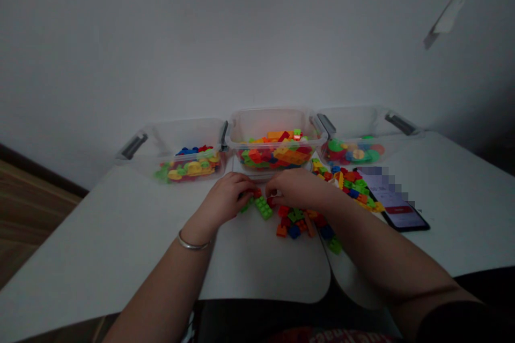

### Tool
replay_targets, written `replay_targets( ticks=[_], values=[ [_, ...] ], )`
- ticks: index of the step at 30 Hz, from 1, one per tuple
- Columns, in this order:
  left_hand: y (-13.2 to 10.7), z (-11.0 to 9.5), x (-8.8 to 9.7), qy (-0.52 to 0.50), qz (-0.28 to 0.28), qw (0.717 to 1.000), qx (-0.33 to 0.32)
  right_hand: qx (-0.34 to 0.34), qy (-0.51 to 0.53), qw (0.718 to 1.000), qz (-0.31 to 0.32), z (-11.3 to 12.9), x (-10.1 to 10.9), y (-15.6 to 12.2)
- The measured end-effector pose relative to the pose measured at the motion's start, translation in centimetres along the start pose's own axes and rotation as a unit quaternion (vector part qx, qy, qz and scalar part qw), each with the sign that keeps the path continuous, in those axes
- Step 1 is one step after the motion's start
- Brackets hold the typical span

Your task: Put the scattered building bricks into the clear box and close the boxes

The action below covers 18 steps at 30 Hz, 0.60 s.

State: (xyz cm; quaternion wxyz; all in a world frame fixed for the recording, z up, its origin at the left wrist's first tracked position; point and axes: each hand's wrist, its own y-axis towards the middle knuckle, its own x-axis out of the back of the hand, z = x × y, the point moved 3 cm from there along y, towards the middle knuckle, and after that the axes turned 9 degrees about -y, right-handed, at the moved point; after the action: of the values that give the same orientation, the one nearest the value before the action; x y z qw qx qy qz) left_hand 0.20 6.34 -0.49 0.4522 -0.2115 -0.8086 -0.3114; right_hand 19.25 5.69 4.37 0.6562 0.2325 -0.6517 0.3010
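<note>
My left hand [221,199] and my right hand [298,188] are close together at the middle of the white table, fingertips nearly meeting. Between them sits a small red toy brick [256,193]. A studded green toy brick [263,207] lies just below it. My left fingers curl over a green brick piece [245,205], and my right fingertips press on a red brick piece [271,202]. I cannot tell whether these pieces are joined. A loose pile of mixed toy bricks [301,222] lies to the lower right of my right hand.
Three clear plastic bins with dark handles stand in a row at the back: a left bin [189,144], a middle bin [276,123], a right bin [358,123]. More bricks [346,185] are spread beside a smartphone [396,206]. A white wall rises behind the table [120,214].
</note>
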Motion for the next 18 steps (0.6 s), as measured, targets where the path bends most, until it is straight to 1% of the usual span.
replay_targets(
  ticks=[9,13,18],
  values=[
    [0.05,0.06,0.19,-0.003,0.001,1.0,0.012,-0.001,-0.013,1.0,0.012,0.69,-0.66,0.5],
    [-0.02,0.17,0.01,-0.006,-0.001,1.0,0.002,0.002,-0.021,1.0,0.004,0.62,-0.83,0.52],
    [-0.02,0.19,-0.36,-0.007,0.004,1.0,-0.011,-0.014,-0.026,0.999,-0.017,0.38,-0.9,0.5]
  ],
)
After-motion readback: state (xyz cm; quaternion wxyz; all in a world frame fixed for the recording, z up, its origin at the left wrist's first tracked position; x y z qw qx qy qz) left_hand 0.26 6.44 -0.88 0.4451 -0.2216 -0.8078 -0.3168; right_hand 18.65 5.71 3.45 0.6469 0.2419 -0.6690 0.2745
